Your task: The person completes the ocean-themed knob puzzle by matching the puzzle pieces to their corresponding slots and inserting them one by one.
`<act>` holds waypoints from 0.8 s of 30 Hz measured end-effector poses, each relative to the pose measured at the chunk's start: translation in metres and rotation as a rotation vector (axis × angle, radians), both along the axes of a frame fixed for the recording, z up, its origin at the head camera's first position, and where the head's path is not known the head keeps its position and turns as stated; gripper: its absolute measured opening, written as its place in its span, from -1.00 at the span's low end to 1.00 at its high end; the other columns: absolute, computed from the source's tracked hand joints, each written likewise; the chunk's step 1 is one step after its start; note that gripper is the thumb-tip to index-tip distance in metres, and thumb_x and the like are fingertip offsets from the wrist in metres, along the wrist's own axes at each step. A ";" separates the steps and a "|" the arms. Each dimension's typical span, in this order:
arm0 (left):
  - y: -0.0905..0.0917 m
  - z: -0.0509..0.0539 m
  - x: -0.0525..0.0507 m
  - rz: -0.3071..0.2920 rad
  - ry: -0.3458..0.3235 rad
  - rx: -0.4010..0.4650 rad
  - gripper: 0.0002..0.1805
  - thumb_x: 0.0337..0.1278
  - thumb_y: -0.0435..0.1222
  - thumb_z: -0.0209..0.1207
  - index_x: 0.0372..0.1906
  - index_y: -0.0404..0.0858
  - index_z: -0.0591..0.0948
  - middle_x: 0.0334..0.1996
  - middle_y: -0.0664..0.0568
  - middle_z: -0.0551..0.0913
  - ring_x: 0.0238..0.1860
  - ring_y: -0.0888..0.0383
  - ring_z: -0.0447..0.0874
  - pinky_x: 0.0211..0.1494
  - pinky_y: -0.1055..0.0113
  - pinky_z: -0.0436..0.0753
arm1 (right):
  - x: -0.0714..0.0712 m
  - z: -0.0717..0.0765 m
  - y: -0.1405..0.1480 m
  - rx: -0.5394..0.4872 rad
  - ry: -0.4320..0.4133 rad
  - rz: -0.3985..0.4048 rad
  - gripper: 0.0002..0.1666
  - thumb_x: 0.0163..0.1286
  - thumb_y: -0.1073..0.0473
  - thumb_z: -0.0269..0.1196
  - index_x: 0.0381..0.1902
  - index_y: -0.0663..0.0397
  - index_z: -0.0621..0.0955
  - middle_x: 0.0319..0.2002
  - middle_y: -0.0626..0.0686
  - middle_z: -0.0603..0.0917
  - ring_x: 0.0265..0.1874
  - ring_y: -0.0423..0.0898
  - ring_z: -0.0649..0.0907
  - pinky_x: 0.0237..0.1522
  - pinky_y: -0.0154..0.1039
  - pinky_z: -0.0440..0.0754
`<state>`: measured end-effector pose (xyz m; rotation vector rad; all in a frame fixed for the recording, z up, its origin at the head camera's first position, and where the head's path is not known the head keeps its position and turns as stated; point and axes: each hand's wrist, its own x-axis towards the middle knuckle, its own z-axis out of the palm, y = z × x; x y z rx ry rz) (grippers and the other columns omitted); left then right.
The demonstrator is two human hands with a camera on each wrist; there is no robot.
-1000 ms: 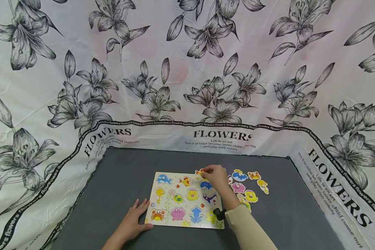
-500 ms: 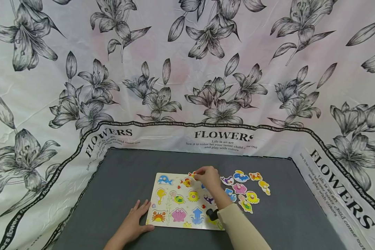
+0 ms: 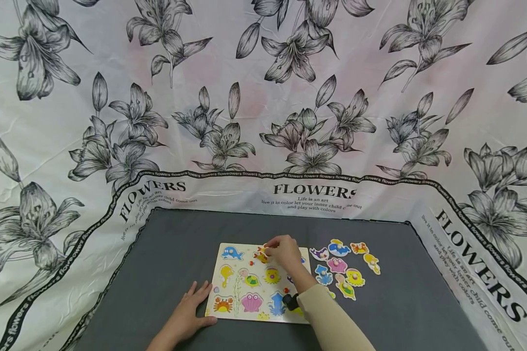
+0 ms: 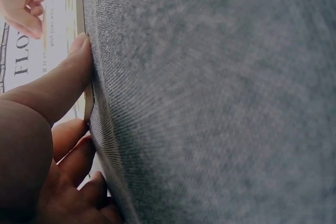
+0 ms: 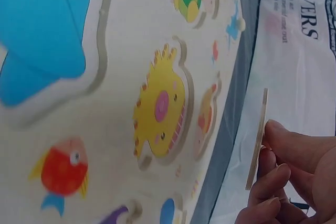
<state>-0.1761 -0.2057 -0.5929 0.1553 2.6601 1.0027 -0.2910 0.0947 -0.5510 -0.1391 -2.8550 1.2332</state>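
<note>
My right hand (image 3: 284, 254) is over the upper middle of a cream wooden puzzle board (image 3: 268, 308) with printed sea animals. Its thumb and fingers pinch a thin puzzle piece (image 5: 256, 142), seen edge-on and held clear of the board in the right wrist view. In the head view that piece overlaps the red and yellow fish picture (image 3: 260, 255), and the hand covers part of it. My left hand (image 3: 185, 312) touches the board's lower left corner with spread fingers. Its thumb (image 4: 76, 69) lies against the board's edge in the left wrist view.
Several knobbed puzzle pieces lie right of the board, among them a pink shell (image 3: 336, 265), a turtle (image 3: 345, 288) and a blue whale (image 3: 339, 249). A dark grey cloth (image 3: 404, 302) covers the table. Behind it hangs a white flower-printed curtain (image 3: 228, 195).
My right hand has moved left across the board with the puzzle piece, from the upper right toward the fish picture. Pieces behind that arm have come into view. The left hand stays at the corner.
</note>
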 end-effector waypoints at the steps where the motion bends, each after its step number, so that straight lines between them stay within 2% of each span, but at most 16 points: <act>1: 0.000 0.000 0.000 0.000 0.000 0.002 0.10 -0.28 0.00 0.58 0.51 -0.13 0.38 0.54 -0.08 0.28 0.59 -0.32 -0.07 0.47 -0.45 0.05 | -0.001 -0.001 -0.002 -0.002 -0.010 0.000 -0.94 0.21 0.11 0.50 -0.37 -0.09 0.80 -0.43 -0.11 0.72 -0.39 -0.14 0.63 -0.32 -0.18 0.55; 7: -0.001 -0.003 0.000 -0.005 0.000 0.005 0.09 -0.28 0.00 0.58 0.51 -0.13 0.38 0.54 -0.09 0.28 0.59 -0.33 -0.06 0.44 -0.48 0.06 | -0.004 -0.008 -0.010 0.021 -0.069 -0.004 -0.93 0.19 0.09 0.51 -0.41 -0.14 0.78 -0.46 -0.13 0.69 -0.42 -0.14 0.60 -0.31 -0.16 0.52; 15: 0.000 -0.004 0.000 -0.018 0.013 0.024 0.08 -0.26 -0.01 0.58 0.50 -0.15 0.38 0.53 -0.11 0.29 0.59 -0.33 -0.06 0.47 -0.45 0.04 | -0.006 -0.016 -0.013 0.066 -0.084 -0.010 -0.90 0.19 0.08 0.52 -0.46 -0.14 0.76 -0.49 -0.13 0.67 -0.45 -0.13 0.58 -0.33 -0.17 0.47; 24: -0.001 -0.004 -0.002 -0.009 0.007 0.012 0.08 -0.26 -0.01 0.58 0.51 -0.12 0.38 0.54 -0.07 0.28 0.60 -0.31 -0.07 0.48 -0.43 0.05 | -0.008 -0.019 -0.016 0.070 -0.115 -0.019 -0.89 0.19 0.12 0.52 -0.47 -0.10 0.76 -0.44 -0.09 0.67 -0.42 -0.10 0.57 -0.29 -0.17 0.54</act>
